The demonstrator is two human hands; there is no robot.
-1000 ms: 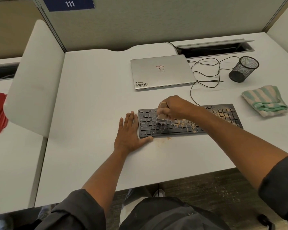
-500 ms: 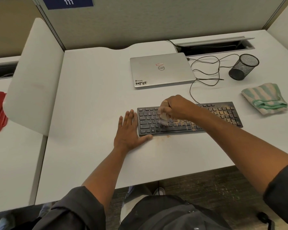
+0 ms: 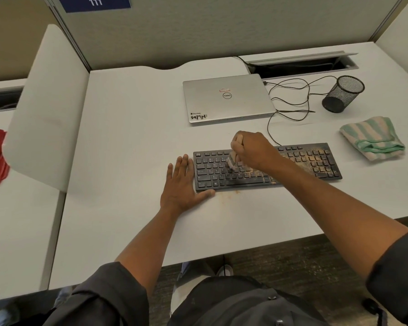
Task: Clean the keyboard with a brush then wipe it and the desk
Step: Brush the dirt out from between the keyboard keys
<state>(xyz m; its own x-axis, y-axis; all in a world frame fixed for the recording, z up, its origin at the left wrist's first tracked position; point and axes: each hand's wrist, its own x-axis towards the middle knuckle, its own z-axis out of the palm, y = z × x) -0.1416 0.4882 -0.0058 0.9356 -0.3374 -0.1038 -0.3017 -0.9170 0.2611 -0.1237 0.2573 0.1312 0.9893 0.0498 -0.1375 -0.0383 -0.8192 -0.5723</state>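
Note:
A black keyboard (image 3: 316, 161) lies on the white desk (image 3: 127, 137), its right half and middle dusted with brown crumbs. My right hand (image 3: 254, 149) grips a small wooden-handled brush (image 3: 232, 158) with its bristles down on the keys left of centre. My left hand (image 3: 180, 184) lies flat on the desk, fingers straight, against the keyboard's left edge, the thumb along its front corner. A green-and-cream striped cloth (image 3: 372, 137) lies folded on the desk to the right of the keyboard. A faint brown smear (image 3: 233, 191) marks the desk just in front of the keyboard.
A closed silver laptop (image 3: 226, 97) sits behind the keyboard, with thin black cables (image 3: 290, 100) looping to its right. A black mesh pen cup (image 3: 344, 92) lies tipped at the back right. A white divider panel (image 3: 45, 109) stands at the left. The desk's front edge is near my body.
The brush in my right hand has swept slightly up and back across the keys. My left hand has stayed flat beside the keyboard.

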